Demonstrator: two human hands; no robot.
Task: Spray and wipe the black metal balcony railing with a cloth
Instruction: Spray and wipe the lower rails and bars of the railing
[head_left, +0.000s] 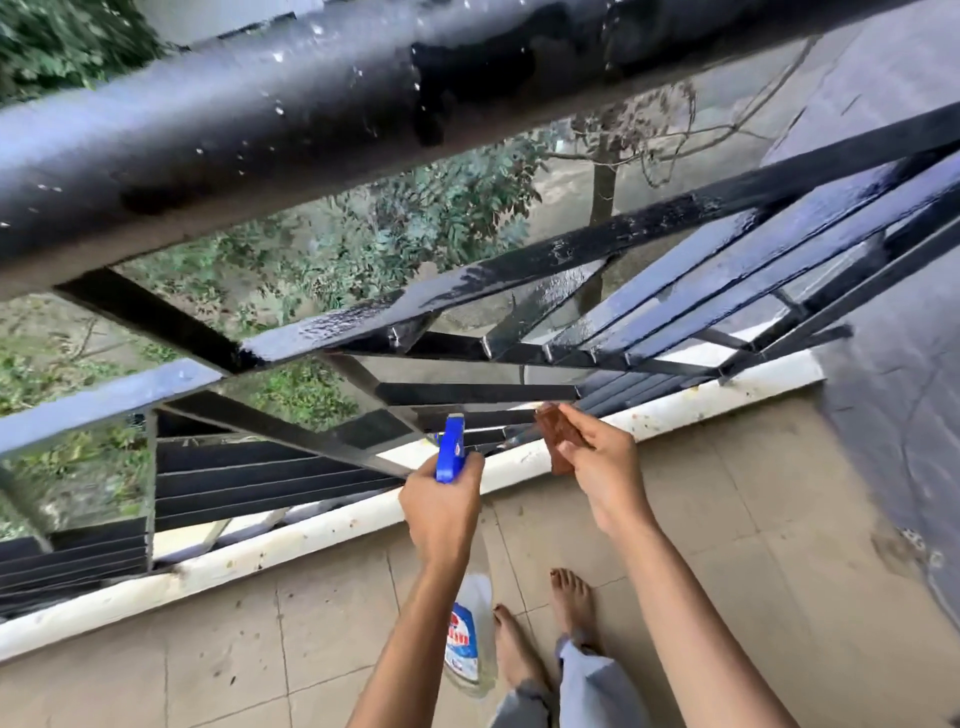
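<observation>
Black railing, blue sprayer, brown cloth
The railing (467, 291) is glossy black with a bluish sheen; just below it, the spray bottle (470, 639) is clear with a blue trigger head and blue-and-red label, the cloth (558, 439) reddish brown, the floor (727, 519) beige tile, the curb (311, 535) white

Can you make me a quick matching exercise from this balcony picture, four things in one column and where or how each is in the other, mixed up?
Column one:
1. spray bottle
2. brown cloth
3. top rail
4. bare feet

Column two:
A. dotted with wet droplets
B. on the tiled floor
C. pinched in the right hand
D. gripped by the left hand, blue nozzle toward the railing

Pairs: 1-D, 2-C, 3-A, 4-B
</observation>
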